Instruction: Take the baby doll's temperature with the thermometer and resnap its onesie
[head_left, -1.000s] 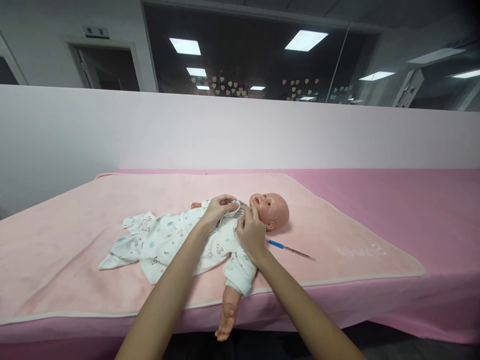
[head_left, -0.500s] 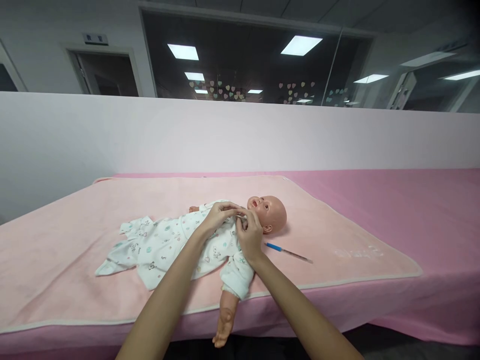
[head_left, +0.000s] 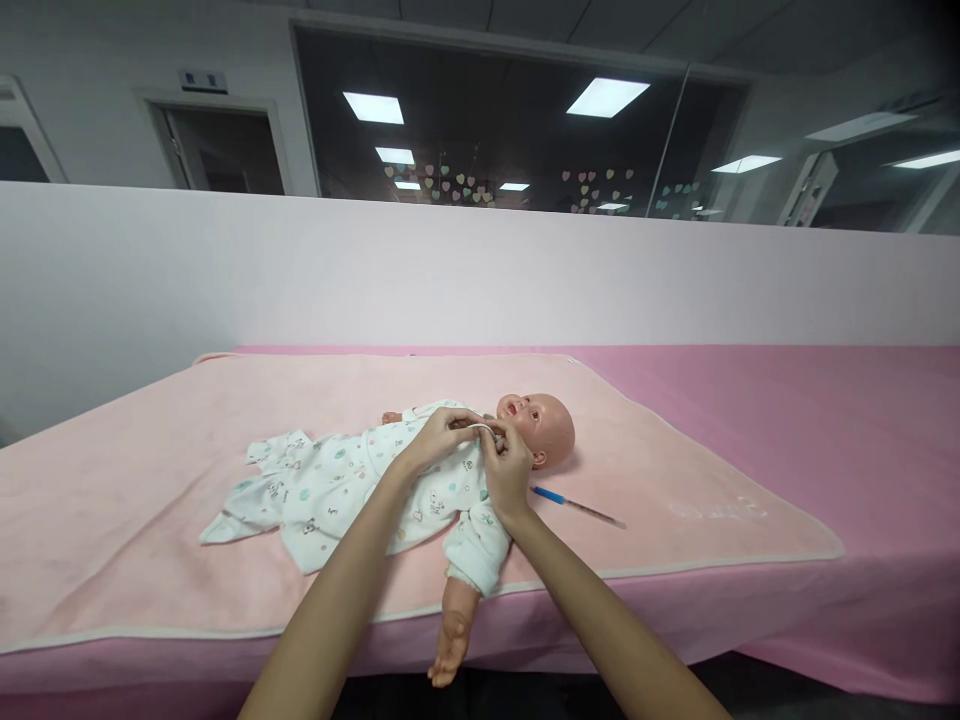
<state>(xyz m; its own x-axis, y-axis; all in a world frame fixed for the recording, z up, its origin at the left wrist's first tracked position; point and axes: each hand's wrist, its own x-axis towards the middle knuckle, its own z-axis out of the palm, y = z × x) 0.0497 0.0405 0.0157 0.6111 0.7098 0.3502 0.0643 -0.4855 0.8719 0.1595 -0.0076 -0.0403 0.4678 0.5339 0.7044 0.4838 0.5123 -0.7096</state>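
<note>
Pinching is what both your hands do in the head view, the only one you have: your left hand (head_left: 439, 436) closes thumb and fingertips on the trimmed neckline (head_left: 480, 429) of the white printed cotton baby suit (head_left: 330, 490). Your right hand (head_left: 508, 468) nips the same edge just beside it, right under the chin of the hard plastic baby doll (head_left: 546, 428). The suit is on the doll, which lies on its back on the pale pink fleece blanket (head_left: 675, 470), head to your right. One bare arm (head_left: 454, 632) hangs over the near edge of the darker pink table cover (head_left: 825, 420). Judge the cloth as light, soft and limp: it likely folds and slides over the smooth plastic, so hold it by the firmer bound edge at the neck, not by the loose body fabric. The doll looks stiff and light, so it probably shifts if you tug hard. A thin blue-tipped stick (head_left: 577, 504) lies on the blanket near your right wrist, apart from the doll.
</note>
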